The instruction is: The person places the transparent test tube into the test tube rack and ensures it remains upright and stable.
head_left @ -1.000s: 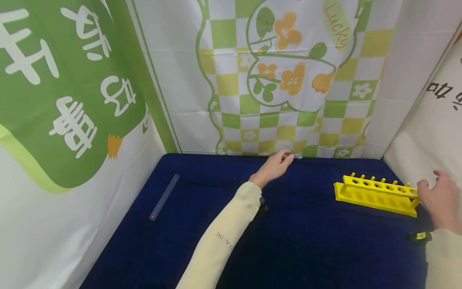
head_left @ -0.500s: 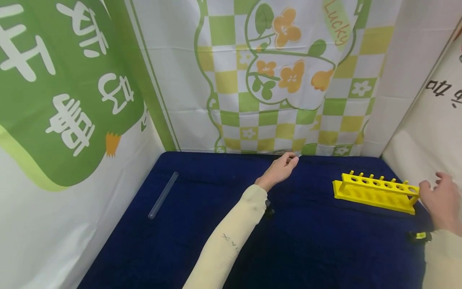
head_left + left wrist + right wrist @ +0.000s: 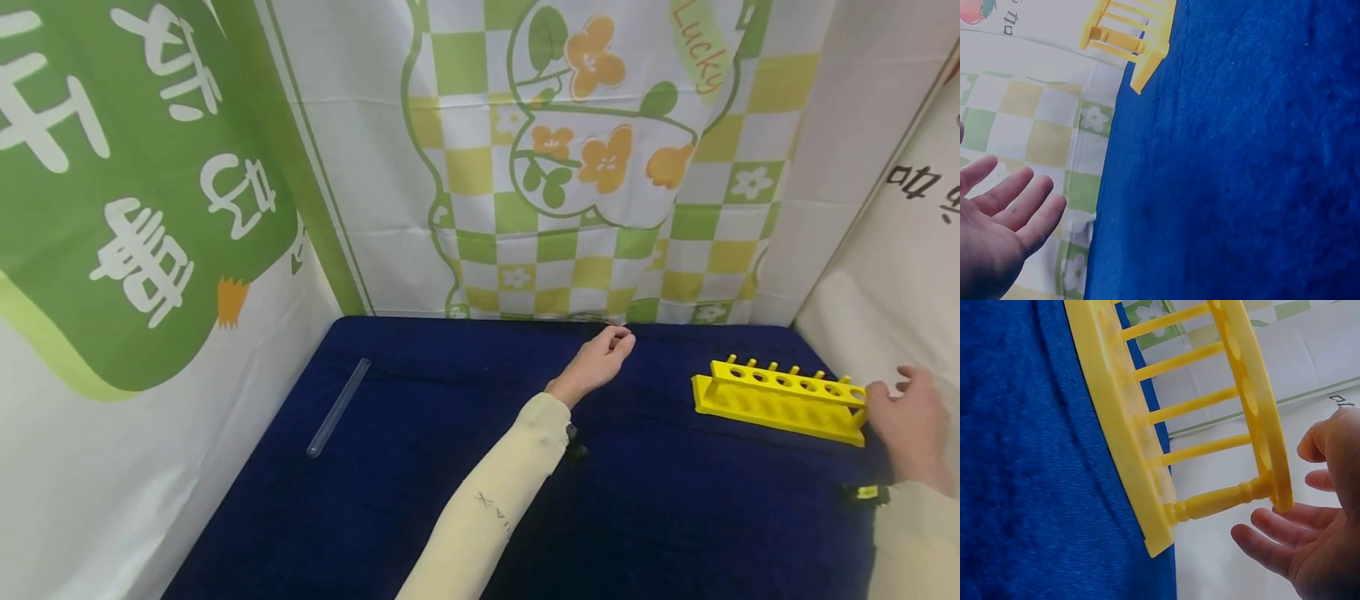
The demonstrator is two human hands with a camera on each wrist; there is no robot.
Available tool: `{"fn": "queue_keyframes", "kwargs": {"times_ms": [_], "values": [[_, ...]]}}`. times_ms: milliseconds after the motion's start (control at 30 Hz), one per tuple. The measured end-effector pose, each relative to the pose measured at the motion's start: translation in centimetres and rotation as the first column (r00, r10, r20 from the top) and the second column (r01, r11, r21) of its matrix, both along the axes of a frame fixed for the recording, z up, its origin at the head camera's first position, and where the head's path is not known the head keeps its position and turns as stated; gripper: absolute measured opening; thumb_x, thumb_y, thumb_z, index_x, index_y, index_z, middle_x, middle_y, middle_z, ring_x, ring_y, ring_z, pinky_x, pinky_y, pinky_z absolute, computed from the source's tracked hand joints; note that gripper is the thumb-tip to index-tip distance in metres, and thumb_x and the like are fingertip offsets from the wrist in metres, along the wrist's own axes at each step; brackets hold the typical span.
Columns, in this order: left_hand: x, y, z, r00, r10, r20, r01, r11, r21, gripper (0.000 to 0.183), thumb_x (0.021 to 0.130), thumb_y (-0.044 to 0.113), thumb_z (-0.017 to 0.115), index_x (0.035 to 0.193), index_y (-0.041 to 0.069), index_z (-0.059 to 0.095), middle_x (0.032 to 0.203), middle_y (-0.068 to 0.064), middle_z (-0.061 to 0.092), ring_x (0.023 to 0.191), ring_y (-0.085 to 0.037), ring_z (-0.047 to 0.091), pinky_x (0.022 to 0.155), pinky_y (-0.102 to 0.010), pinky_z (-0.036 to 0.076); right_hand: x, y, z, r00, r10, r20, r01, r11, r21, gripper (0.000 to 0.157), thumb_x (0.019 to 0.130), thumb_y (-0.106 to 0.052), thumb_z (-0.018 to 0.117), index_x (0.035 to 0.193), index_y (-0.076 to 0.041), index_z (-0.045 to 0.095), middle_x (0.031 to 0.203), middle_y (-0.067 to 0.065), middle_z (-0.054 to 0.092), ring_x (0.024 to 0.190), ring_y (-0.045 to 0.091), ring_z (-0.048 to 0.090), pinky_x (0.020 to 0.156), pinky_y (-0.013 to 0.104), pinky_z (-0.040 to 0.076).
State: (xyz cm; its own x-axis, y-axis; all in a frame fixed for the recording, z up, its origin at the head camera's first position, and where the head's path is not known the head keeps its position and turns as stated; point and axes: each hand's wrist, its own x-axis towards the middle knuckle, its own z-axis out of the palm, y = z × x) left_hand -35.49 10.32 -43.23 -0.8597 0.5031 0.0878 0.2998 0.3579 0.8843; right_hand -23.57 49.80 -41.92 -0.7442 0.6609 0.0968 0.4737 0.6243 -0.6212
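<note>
On the dark blue cloth at the right stands a yellow test tube rack (image 3: pixel 780 408), its row of holes holding no tubes. My right hand (image 3: pixel 911 421) is at the rack's right end, thumb and fingers spread around that end; in the right wrist view the hand (image 3: pixel 1322 531) has nothing in its grasp. My left hand (image 3: pixel 596 362) hovers over the back middle of the cloth, fingers loosely bent and holding nothing. The left wrist view shows that hand (image 3: pixel 1007 219) with its palm visible and fingers extended. A clear test tube (image 3: pixel 339 408) lies at the left.
Blue cloth (image 3: pixel 450 392) covers the table. A printed checkered curtain (image 3: pixel 517 250) hangs along the back edge, a green and white one (image 3: pixel 247 417) along the left, and a pale one (image 3: pixel 885 275) at the right.
My left hand has moved right and a little nearer along the back of the cloth. The right hand has shifted only slightly; rack and test tube stay in place.
</note>
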Motion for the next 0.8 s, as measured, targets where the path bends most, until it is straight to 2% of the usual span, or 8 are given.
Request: {"fn": "queue_keyframes", "kwargs": {"times_ms": [400,633,800], "values": [[0.4,1.0,-0.5,1.0,0.016,-0.001,-0.016,0.999,-0.029,0.053,0.101,0.06,0.034,0.144,0.032,0.043,0.137,0.006,0.056,0.122,-0.014,0.057,0.096,-0.037,0.051,0.1,0.4,-1.7,0.999,0.033,0.021,-0.032,0.998,-0.048,0.066,0.097,-0.025,0.027,0.153,0.006,0.01,0.152,0.038,0.021,0.131,0.057,0.032,0.103,0.066,0.035],[0.5,1.9,-0.8,1.0,0.016,-0.006,-0.017,1.0,-0.021,0.051,0.101,0.06,0.035,0.141,0.032,0.046,0.134,0.006,0.058,0.118,-0.013,0.058,0.095,-0.036,0.051,-0.1,0.4,-2.0,1.0,0.003,0.008,-0.002,0.996,-0.093,0.066,0.099,-0.028,0.025,0.154,0.004,0.01,0.155,0.035,0.02,0.132,0.055,0.034,0.103,0.064,0.038],[0.8,2.8,-1.5,1.0,0.015,0.007,-0.015,1.0,-0.017,0.051,0.101,0.06,0.035,0.14,0.031,0.048,0.132,0.008,0.058,0.118,-0.011,0.058,0.094,-0.035,0.051,-0.2,0.3,-1.9,0.999,-0.039,0.011,0.04,0.989,-0.139,0.065,0.098,-0.027,0.024,0.154,0.002,0.01,0.154,0.034,0.024,0.133,0.053,0.036,0.104,0.062,0.038]]}}
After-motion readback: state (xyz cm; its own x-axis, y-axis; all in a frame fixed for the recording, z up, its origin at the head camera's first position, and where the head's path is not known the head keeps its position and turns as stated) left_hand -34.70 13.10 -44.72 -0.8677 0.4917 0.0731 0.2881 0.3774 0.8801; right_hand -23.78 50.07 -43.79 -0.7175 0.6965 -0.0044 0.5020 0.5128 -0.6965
